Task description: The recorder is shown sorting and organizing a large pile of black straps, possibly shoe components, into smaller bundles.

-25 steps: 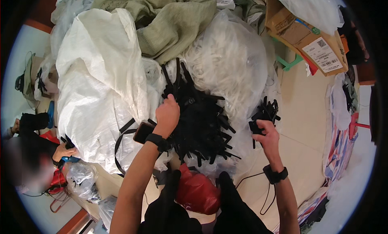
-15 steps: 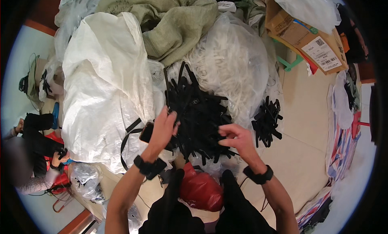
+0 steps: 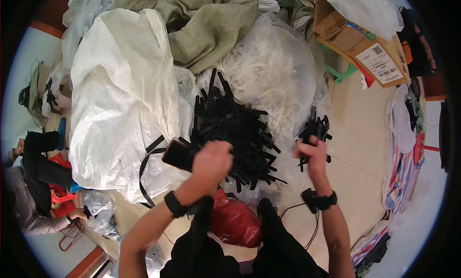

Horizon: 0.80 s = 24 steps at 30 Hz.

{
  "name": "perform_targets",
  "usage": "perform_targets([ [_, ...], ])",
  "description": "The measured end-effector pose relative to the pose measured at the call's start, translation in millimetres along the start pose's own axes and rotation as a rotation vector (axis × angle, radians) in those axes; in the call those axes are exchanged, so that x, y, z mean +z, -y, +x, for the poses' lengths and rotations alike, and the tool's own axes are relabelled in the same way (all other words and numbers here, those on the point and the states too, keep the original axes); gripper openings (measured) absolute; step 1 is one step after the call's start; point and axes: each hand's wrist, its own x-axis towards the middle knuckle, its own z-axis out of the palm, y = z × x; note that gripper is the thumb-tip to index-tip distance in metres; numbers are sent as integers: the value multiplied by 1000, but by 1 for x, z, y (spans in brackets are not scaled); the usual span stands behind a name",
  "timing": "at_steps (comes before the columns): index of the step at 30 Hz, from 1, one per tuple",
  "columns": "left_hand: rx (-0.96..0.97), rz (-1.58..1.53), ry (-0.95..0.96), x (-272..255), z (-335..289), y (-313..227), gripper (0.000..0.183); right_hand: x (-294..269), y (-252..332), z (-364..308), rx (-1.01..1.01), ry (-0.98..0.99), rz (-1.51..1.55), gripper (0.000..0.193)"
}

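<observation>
A large heap of short black straps (image 3: pixel 235 129) lies in front of me, with a few small fittings among them. At its near left edge is my left hand (image 3: pixel 211 165), curled closed and slightly blurred; what its fingers hold, if anything, is hidden. My right hand (image 3: pixel 313 155) is over the smaller pile of black straps (image 3: pixel 317 127) to the right. Its fingers are closed on a short black strap (image 3: pixel 301 163), whose end hangs below them. A phone (image 3: pixel 175 155) with a dark screen lies beside my left hand.
White woven sacking (image 3: pixel 120 100) spreads at the left, and a clear bag of white strips (image 3: pixel 273 71) bulges behind the heap. A red plastic bag (image 3: pixel 235 220) sits between my legs. A cardboard box (image 3: pixel 355 43) stands far right. Another person (image 3: pixel 38 182) sits at the left.
My right hand has moved right from the large heap to the small pile. The left hand has shifted right and nearer to me, and its fingers have curled in.
</observation>
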Motion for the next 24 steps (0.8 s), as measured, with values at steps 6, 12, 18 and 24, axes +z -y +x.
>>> perform_targets([
  [6, 315, 686, -98, 0, 51, 56, 42, -69, -47, 25, -148, -240, -654, 40],
  [12, 387, 690, -94, 31, 94, 45, 45, -51, -45, 9, -271, -112, -653, 53],
  [18, 261, 699, -2, 41, 91, 55, 18, -17, -32, -13, -270, 83, -719, 44],
  [24, 68, 64, -295, -18, 55, 40, 9, 11, -15, -24, -253, 190, -564, 39],
])
